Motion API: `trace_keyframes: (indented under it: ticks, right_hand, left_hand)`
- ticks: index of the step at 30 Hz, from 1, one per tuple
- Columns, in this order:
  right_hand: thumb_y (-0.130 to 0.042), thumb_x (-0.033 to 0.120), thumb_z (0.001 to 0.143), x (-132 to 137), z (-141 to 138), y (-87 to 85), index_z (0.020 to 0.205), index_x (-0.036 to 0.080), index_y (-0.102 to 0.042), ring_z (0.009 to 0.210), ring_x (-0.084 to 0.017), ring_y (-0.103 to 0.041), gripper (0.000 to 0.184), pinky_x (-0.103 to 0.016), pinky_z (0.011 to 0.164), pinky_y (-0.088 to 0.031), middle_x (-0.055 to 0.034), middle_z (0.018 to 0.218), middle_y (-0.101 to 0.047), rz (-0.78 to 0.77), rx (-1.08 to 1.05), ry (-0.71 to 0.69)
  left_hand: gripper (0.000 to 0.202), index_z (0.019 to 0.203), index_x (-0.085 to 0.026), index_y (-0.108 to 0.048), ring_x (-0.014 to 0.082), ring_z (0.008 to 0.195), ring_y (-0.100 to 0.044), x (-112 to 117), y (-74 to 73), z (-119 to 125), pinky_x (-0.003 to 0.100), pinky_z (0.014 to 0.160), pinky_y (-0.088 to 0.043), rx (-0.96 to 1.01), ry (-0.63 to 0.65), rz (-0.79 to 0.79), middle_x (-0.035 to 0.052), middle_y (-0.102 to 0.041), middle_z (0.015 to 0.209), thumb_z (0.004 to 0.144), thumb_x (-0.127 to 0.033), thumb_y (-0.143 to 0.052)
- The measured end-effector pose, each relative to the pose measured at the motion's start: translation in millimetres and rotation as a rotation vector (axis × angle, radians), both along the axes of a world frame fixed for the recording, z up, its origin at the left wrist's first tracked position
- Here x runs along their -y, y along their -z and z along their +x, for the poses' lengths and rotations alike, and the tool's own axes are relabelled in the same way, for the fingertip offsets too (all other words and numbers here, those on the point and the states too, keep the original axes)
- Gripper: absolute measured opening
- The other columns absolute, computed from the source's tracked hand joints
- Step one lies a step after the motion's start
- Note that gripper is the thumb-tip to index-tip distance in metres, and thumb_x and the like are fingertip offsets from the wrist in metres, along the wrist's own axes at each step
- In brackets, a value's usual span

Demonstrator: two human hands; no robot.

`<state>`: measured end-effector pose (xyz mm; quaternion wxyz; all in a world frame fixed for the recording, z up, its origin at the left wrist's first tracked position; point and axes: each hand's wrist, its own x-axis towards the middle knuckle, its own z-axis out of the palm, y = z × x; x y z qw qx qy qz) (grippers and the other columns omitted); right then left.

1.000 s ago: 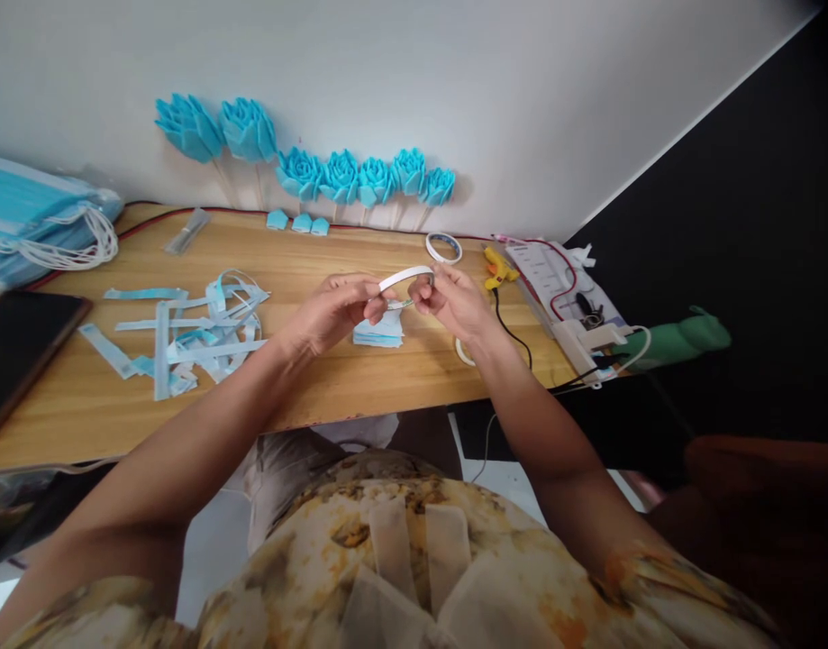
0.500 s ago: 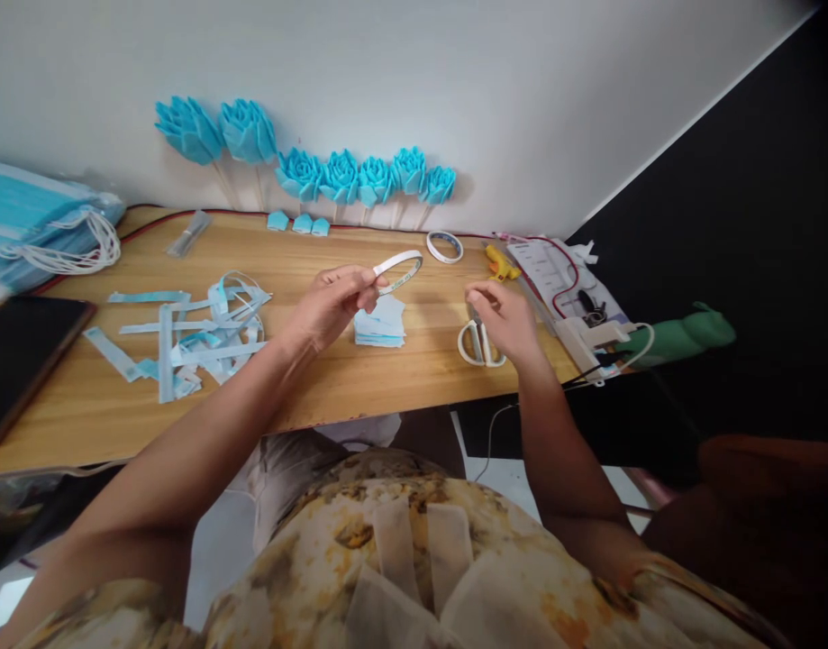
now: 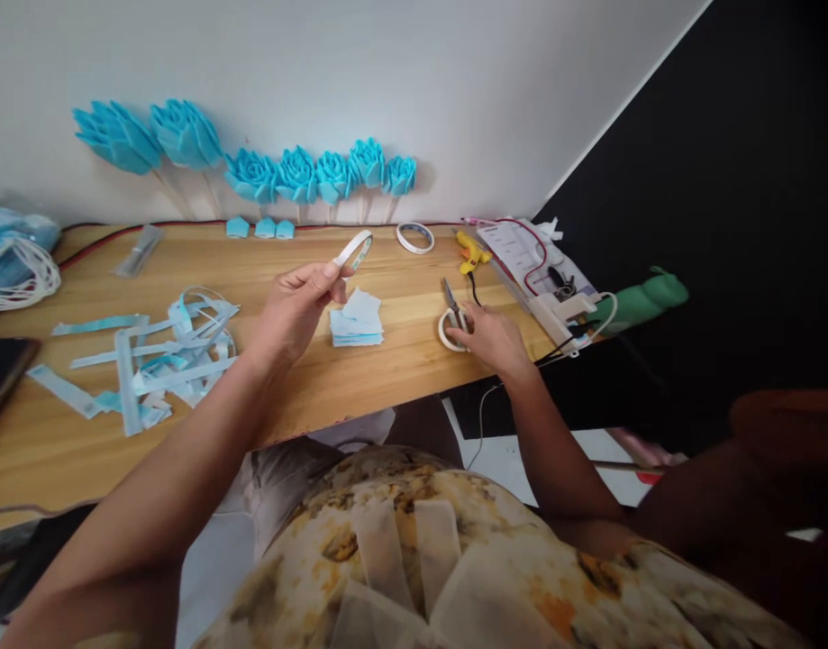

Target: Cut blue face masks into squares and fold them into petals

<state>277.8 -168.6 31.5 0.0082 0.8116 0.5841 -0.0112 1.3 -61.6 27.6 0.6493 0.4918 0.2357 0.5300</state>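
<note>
My left hand (image 3: 305, 297) pinches a narrow roll of white tape (image 3: 356, 251) between thumb and fingers, raised above the table. Just below it lies a small stack of pale blue and white fabric pieces (image 3: 357, 323). My right hand (image 3: 491, 335) is at the white-handled scissors (image 3: 450, 311), its thumb and fingers closed around the handles. The scissors lie on the wood with their blades pointing away from me. A second tape roll (image 3: 414, 238) rests farther back. Left of my left hand is a loose pile of cut blue strips (image 3: 177, 356).
Blue fabric flowers (image 3: 296, 174) on sticks lean against the wall, with small blue pieces (image 3: 265, 228) before them. A yellow glue gun (image 3: 472, 252), power strip (image 3: 568, 315) and green bottle (image 3: 647, 297) stand right. A phone (image 3: 1, 374) and white cords (image 3: 18, 275) lie left.
My right hand has come down onto the scissors' handles. My left hand still holds the tape roll, now turned more edge-on. The view has shifted to the right.
</note>
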Motion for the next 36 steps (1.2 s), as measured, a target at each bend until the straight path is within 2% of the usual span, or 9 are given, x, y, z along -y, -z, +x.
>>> trace_keyframes:
  ticks: [3,5,8,11,13,16,21,27,36]
  right_hand:
    - [-0.062,0.041,0.094,-4.3,1.1,4.9,0.134,0.015,-0.063,0.098,-0.031,-0.070,0.048,-0.036,0.081,-0.048,-0.0168,0.110,-0.075,0.003,-0.014,-0.002]
    - [-0.064,0.035,0.090,-8.7,5.4,4.4,0.132,0.015,-0.064,0.096,-0.028,-0.070,0.046,-0.037,0.083,-0.049,-0.0145,0.104,-0.075,0.061,-0.150,0.015]
    - [-0.068,0.039,0.087,-10.3,14.2,-3.3,0.136,0.016,-0.061,0.085,-0.022,-0.070,0.055,-0.036,0.079,-0.053,-0.0085,0.096,-0.072,0.208,-0.737,0.059]
    - [-0.083,0.053,0.075,-2.9,14.6,-11.3,0.146,0.024,-0.052,0.084,-0.019,-0.069,0.083,-0.036,0.082,-0.056,-0.0052,0.101,-0.070,0.261,-1.407,-0.100]
    - [-0.089,0.057,0.068,4.3,5.8,-11.7,0.141,0.024,-0.058,0.084,-0.017,-0.067,0.086,-0.035,0.083,-0.056,-0.0045,0.097,-0.069,0.195,-1.635,-0.229]
    - [-0.087,0.059,0.073,12.3,-15.8,-5.7,0.133,0.025,-0.064,0.081,-0.014,-0.062,0.073,-0.035,0.088,-0.056,-0.0013,0.091,-0.064,0.077,-1.824,-0.376]
    - [-0.082,0.064,0.076,12.9,-40.7,4.5,0.135,0.025,-0.061,0.082,-0.011,-0.057,0.074,-0.037,0.095,-0.052,-0.0001,0.093,-0.059,-0.124,-1.902,-0.532]
    - [-0.072,0.081,0.072,6.0,-46.4,11.0,0.132,0.019,-0.060,0.087,-0.014,-0.057,0.087,-0.028,0.079,-0.046,-0.0045,0.098,-0.062,-0.187,-1.871,-0.623]
    - [-0.073,0.075,0.077,-0.8,-49.6,15.0,0.129,0.013,-0.061,0.076,-0.012,-0.058,0.082,-0.030,0.075,-0.051,-0.0035,0.090,-0.062,-0.306,-1.853,-0.648]
  left_hand:
    - [0.037,0.063,-0.020,-0.072,0.0169,0.081,-0.066,-0.1,4.4,0.0,0.030,0.080,-0.048,-0.064,-0.061,0.042,0.0016,-0.065,0.066,0.080,-0.051,-0.081]
    - [0.038,0.061,-0.020,-0.070,0.0192,0.088,-0.068,-0.1,6.4,0.1,0.031,0.084,-0.048,-0.112,-0.089,0.059,0.0021,-0.066,0.068,0.079,-0.052,-0.081]
    - [0.039,0.061,-0.021,-0.070,0.0211,0.092,-0.068,0.4,7.0,0.0,0.032,0.088,-0.048,-0.146,-0.086,0.065,0.0020,-0.065,0.066,0.078,-0.054,-0.081]
    - [0.042,0.060,-0.020,-0.069,0.0213,0.090,-0.068,1.4,6.7,0.6,0.033,0.090,-0.048,-0.149,-0.066,0.061,0.0019,-0.063,0.065,0.077,-0.057,-0.081]
    - [0.044,0.059,-0.020,-0.069,0.0211,0.086,-0.067,2.1,7.0,1.2,0.034,0.089,-0.047,-0.155,-0.052,0.045,0.0023,-0.064,0.066,0.076,-0.059,-0.081]
    - [0.048,0.057,-0.019,-0.067,0.0211,0.083,-0.066,3.2,7.7,1.5,0.034,0.087,-0.047,-0.171,-0.016,0.024,0.0033,-0.064,0.066,0.076,-0.062,-0.080]
    - [0.049,0.056,-0.019,-0.068,0.0198,0.081,-0.062,5.6,8.2,1.4,0.032,0.085,-0.045,-0.146,0.018,0.030,0.0035,-0.062,0.065,0.077,-0.062,-0.081]
    - [0.050,0.055,-0.019,-0.069,0.0173,0.072,-0.056,7.5,6.1,1.6,0.032,0.082,-0.045,-0.142,0.055,0.012,0.0037,-0.062,0.063,0.075,-0.063,-0.081]
    - [0.049,0.054,-0.018,-0.070,0.0168,0.072,-0.059,6.1,9.0,1.5,0.032,0.075,-0.046,-0.123,0.071,-0.042,0.0074,-0.073,0.078,0.071,-0.061,-0.085]
